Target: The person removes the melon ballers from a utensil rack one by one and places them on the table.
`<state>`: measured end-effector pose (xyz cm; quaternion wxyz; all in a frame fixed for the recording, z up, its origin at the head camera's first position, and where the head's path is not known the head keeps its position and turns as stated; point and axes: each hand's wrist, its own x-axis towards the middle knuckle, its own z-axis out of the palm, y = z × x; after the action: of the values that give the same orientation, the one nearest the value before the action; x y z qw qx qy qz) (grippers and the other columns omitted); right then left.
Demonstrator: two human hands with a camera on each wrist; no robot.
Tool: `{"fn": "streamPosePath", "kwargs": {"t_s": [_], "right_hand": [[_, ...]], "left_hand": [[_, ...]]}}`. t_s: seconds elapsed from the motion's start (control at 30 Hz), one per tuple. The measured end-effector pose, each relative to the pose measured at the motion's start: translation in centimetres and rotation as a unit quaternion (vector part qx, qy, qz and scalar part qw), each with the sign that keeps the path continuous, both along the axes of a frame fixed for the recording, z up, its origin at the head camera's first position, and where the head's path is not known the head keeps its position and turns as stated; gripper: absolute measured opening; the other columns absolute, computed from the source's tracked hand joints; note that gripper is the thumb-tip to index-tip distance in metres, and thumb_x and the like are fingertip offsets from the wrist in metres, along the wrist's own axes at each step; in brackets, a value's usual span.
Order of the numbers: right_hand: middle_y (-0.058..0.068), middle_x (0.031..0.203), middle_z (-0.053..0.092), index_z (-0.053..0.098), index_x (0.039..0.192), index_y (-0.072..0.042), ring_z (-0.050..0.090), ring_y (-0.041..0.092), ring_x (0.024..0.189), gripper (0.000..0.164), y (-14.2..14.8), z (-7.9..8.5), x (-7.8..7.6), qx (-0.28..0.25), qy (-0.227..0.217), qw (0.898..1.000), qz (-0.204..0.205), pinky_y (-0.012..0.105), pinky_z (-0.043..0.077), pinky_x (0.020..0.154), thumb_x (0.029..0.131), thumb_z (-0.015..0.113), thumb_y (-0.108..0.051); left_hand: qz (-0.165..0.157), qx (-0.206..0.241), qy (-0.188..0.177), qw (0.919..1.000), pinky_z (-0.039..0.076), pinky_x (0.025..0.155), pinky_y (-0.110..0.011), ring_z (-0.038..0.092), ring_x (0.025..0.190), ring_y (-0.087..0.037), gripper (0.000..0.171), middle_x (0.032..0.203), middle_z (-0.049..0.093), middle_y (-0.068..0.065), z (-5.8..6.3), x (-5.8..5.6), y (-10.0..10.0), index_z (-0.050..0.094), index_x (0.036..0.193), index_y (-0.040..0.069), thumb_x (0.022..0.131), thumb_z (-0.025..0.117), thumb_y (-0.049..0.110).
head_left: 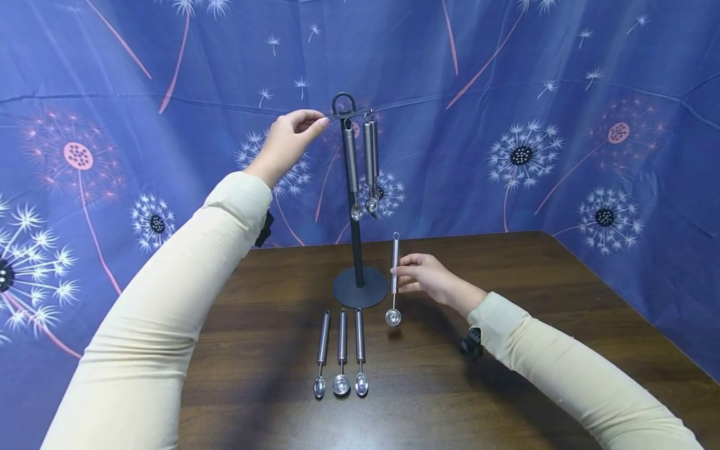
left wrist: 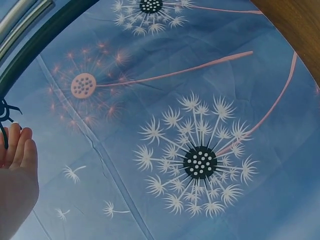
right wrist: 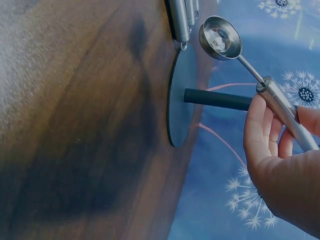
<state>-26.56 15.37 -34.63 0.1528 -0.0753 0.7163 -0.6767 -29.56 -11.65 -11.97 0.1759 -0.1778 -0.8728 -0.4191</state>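
My left hand (head_left: 289, 140) is raised to the top of a black stand (head_left: 356, 247), thumb and fingers pinching the end of one of its hooks. Lower down, right of the pole, my right hand (head_left: 430, 278) grips a steel melon baller (right wrist: 282, 107) by its handle. It is upright, ring end up, with the round scoop close over the table. In the right wrist view the fingers (right wrist: 256, 120) lie along one side of the handle, the thumb on the other. Several similar steel tools (head_left: 351, 159) hang from the stand's hooks, scoops downward.
Three more steel scoops (head_left: 342, 337) lie side by side on the brown wooden table (head_left: 439, 387), in front of the stand's round base (head_left: 344, 290). A blue cloth (head_left: 427, 162) with dandelion prints hangs behind the table.
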Motion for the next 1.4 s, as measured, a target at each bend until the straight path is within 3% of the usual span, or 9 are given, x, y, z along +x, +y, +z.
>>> {"fn": "streamPosePath", "kwargs": {"t_s": [0.5,0.67,0.93,1.4], "right_hand": [[0.005,0.081,0.065,0.053,0.106,0.006,0.066,0.014,0.069,0.021,-0.5,-3.6,1.0,0.014,-0.045,0.999,0.013,0.035,0.061,0.074,0.091,0.064,-0.004],[0.005,0.079,0.065,0.052,0.111,0.009,0.065,0.013,0.066,0.028,-1.2,-4.8,1.4,0.012,-0.059,0.998,0.014,0.034,0.061,0.072,0.090,0.065,-0.004],[0.006,0.075,0.064,0.054,0.106,0.009,0.066,0.014,0.066,0.028,-2.0,-5.6,2.4,0.015,-0.071,0.997,0.024,0.032,0.061,0.070,0.088,0.069,-0.007],[0.007,0.070,0.061,0.063,0.094,0.008,0.061,0.013,0.060,0.012,-3.2,-6.1,4.0,0.087,-0.103,0.991,0.023,0.028,0.060,0.064,0.088,0.066,-0.001]], "left_hand": [[0.001,-0.009,-0.015,0.9998,0.040,0.108,-0.030,0.052,0.126,-0.012,0.049,0.136,0.058,-0.002,0.0,0.1,0.4,0.053,0.138,0.017,0.099,0.050,0.047],[-0.001,-0.009,-0.005,0.9999,0.042,0.106,-0.029,0.054,0.124,-0.012,0.047,0.134,0.059,-0.002,0.0,0.2,0.6,0.054,0.137,0.016,0.099,0.050,0.045],[0.004,-0.008,0.004,1.0000,0.043,0.104,-0.028,0.054,0.123,-0.013,0.048,0.134,0.058,-0.004,0.0,0.1,0.6,0.052,0.138,0.014,0.100,0.049,0.043],[0.009,0.001,0.003,1.0000,0.043,0.103,-0.026,0.055,0.122,-0.013,0.048,0.133,0.059,-0.004,0.1,0.0,0.5,0.053,0.137,0.013,0.100,0.050,0.043]]}}
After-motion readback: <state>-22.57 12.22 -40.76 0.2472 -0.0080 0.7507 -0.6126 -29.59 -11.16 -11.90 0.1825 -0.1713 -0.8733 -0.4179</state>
